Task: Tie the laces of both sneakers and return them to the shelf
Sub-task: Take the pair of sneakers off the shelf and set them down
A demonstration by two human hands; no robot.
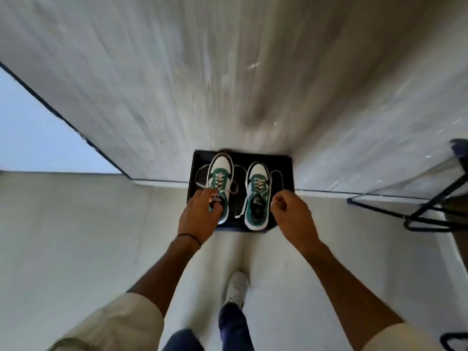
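Observation:
Two green-and-white sneakers stand side by side, toes toward the wall, on a low black shelf (287,178). The left sneaker (220,164) has my left hand (198,216) on it, fingers closed over its tongue and collar. My right hand (293,214) is just right of the right sneaker (256,201); its fingers are curled, and a white lace (280,178) loops from that shoe into them. The laces of both shoes lie loose and untied on the black surface.
The shelf sits against a pale streaked wall (228,72). A black metal frame (430,209) stands to the right on the light floor. My own foot in a white shoe (236,287) is below the hands. The view is blurred by motion.

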